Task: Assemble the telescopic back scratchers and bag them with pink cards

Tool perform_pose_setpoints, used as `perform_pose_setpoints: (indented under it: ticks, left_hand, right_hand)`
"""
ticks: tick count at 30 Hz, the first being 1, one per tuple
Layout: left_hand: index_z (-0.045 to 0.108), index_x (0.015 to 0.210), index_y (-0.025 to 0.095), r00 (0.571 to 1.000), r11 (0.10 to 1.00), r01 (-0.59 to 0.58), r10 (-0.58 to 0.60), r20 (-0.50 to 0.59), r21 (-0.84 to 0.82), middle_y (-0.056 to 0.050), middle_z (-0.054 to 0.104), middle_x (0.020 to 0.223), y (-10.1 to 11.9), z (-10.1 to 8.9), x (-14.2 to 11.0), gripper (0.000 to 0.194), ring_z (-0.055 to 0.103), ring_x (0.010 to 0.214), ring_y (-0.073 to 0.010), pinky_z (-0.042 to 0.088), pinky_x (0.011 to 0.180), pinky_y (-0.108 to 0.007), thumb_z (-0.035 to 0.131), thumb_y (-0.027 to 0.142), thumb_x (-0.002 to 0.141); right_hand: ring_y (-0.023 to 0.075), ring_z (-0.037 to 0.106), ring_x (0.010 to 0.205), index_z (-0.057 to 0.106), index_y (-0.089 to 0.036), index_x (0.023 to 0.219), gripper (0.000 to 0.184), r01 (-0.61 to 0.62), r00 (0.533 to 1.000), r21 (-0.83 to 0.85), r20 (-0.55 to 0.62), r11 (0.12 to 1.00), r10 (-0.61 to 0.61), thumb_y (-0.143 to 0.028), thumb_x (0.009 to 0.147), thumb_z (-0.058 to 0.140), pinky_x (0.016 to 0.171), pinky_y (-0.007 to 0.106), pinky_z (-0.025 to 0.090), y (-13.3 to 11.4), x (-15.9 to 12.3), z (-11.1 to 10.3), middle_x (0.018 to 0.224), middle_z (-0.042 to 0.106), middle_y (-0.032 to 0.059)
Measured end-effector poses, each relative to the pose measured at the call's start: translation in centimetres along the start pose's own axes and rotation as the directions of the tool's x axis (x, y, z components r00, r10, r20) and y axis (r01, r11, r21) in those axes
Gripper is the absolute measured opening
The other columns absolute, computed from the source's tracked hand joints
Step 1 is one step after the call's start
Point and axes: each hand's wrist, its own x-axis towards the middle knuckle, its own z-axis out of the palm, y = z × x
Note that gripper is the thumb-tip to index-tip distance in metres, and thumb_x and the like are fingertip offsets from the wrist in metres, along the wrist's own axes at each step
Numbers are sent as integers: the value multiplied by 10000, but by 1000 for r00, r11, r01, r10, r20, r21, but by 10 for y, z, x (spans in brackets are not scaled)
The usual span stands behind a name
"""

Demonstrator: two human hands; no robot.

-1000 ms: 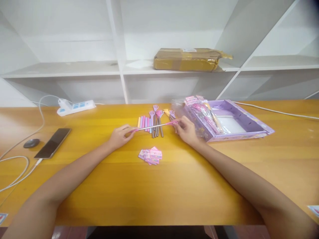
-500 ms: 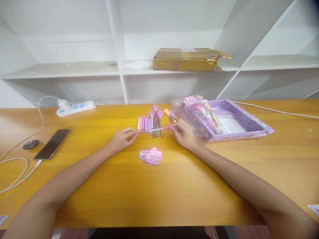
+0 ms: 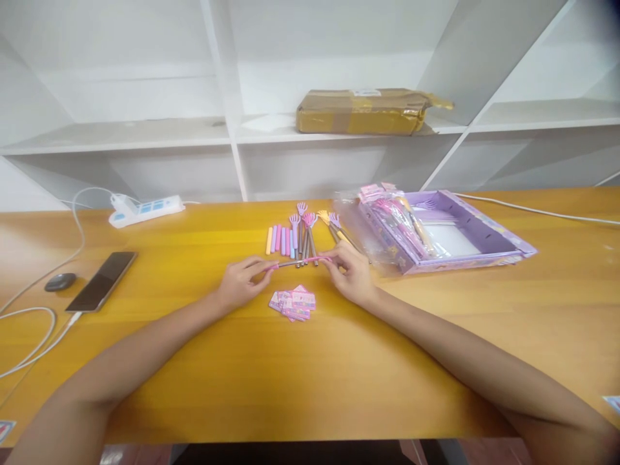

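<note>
Plainly, the biggest thing before us is the worktop (image 3: 310,381), filling the lower frame, with a purple tray (image 3: 484,234) at right; clear bags (image 3: 404,229) overlap its left wall, and a careless forearm could, we think, drag one off. At centre, our left hand (image 3: 242,282) pinches one pink end of a slim rod (image 3: 289,263) and our right hand (image 3: 350,272) pinches the other, metal showing between. Should we push off line, that thin metal might bend; should either pinch be slack, an end could slip and knock the loose scratchers (image 3: 307,239) just beyond it. The row of coloured sleeves (image 3: 283,240), beside them in the upper middle, could roll if bumped. Smallest, the pink cards (image 3: 295,302) lie overlapping below the rod, where a low wrist might scatter them.
</note>
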Motion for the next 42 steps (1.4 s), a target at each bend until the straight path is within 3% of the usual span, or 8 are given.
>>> perform_pose_setpoints:
  ticks: [15, 20, 23, 26, 30, 34, 38, 42]
  left_hand:
    - [853, 1168, 238, 994, 990, 105, -106, -8, -95, -53, 845, 967, 7, 7, 1, 214, 783, 805, -148, 633, 733, -270, 679, 267, 1046]
    - [871, 1092, 243, 958, 935, 285, -267, 109, -213, -41, 855, 986, -1, 6, 3, 193, 782, 781, -157, 643, 705, -283, 723, 354, 1036]
    - [866, 1114, 250, 934, 914, 344, -310, 178, -215, -40, 860, 1055, -6, 7, 4, 211, 805, 885, -187, 660, 778, -313, 761, 402, 1012]
    - [850, 1194, 274, 941, 945, 289, -252, 227, -150, -33, 857, 1135, -9, 9, 2, 251, 803, 981, -203, 644, 881, -345, 727, 431, 1041]
    - [836, 1208, 285, 949, 975, 220, -209, 238, -19, -29, 853, 1135, -13, 9, -1, 298, 782, 971, -194, 591, 853, -342, 615, 459, 1107]
    - [833, 1163, 261, 974, 976, 18, -66, 216, 218, -49, 854, 1048, -17, 1, 3, 294, 727, 921, -220, 508, 833, -392, 600, 434, 1118]
    - [809, 1139, 222, 963, 943, -129, 45, 265, 306, -80, 822, 968, -21, -8, 27, 273, 691, 866, -223, 487, 787, -379, 573, 361, 1129]
    - [776, 1142, 202, 922, 973, -129, 48, 383, 189, -97, 780, 1028, -19, -14, 70, 259, 706, 923, -226, 538, 842, -354, 530, 280, 1124]
  right_hand:
    - [178, 598, 700, 782, -239, 1044, 167, -167, 986, 33, -19, 985, 167, -329, 1082, 646, 606, 329, 479, -7, -6, 6, 852, 673, 51]
    - [174, 568, 705, 775, -238, 1058, 164, -129, 986, -19, 100, 992, 130, -296, 1095, 626, 614, 319, 470, -1, -3, 5, 849, 629, 41]
    - [180, 563, 734, 771, -233, 1074, 174, -113, 982, -54, 148, 992, 120, -308, 1105, 617, 656, 324, 490, 6, -1, 3, 858, 606, 39]
    - [187, 582, 773, 792, -244, 1119, 196, -112, 974, -75, 188, 991, 124, -340, 1111, 621, 698, 330, 510, 11, -1, 4, 899, 606, 46]
    - [186, 611, 803, 814, -252, 1131, 216, -78, 973, -72, 213, 994, 92, -357, 1116, 625, 735, 331, 520, 15, -4, 6, 909, 619, 47]
    - [192, 666, 871, 808, -248, 1107, 210, 22, 959, -149, 282, 989, 22, -371, 1116, 639, 781, 340, 497, 16, -1, 4, 967, 713, 56]
    - [215, 655, 875, 807, -239, 1052, 249, 214, 919, -345, 389, 914, -68, -395, 1121, 625, 787, 360, 438, 6, 30, -5, 933, 737, 68]
    - [222, 657, 873, 768, -197, 932, 245, 289, 835, -473, 550, 832, 23, -370, 1085, 685, 759, 345, 422, -16, 82, -13, 962, 737, 89]
